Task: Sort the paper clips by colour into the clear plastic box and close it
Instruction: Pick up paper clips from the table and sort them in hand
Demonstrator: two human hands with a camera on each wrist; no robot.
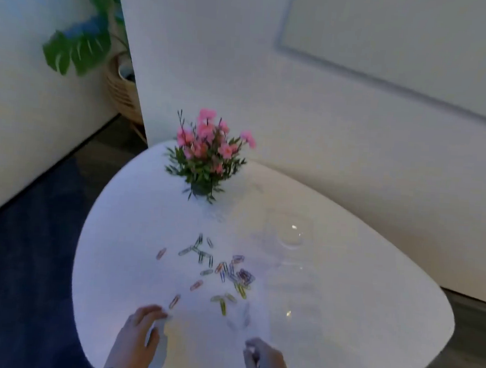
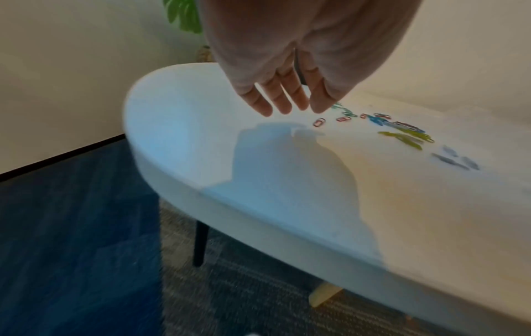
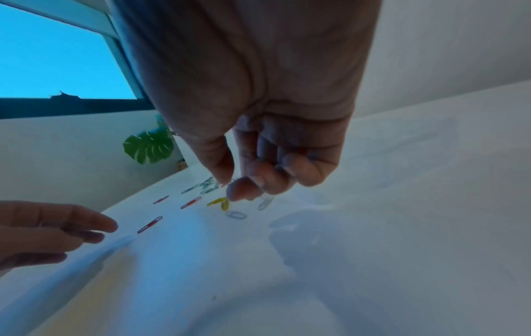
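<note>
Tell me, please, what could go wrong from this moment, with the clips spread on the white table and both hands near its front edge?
1. The nearest red clip lies close to the table edge by the left hand; a sweep could push it onto the floor.
2. The blue and purple clips overlap in a heap, so several colours may lift together.
3. The clear plastic box is barely visible against the white top; the right hand could knock it.

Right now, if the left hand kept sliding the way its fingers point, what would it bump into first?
Probably the nearest red paper clip, lying on the white table just ahead of the left hand. Its fingers are straight and hold nothing. Whether they'd touch or pass above is unclear.
</note>
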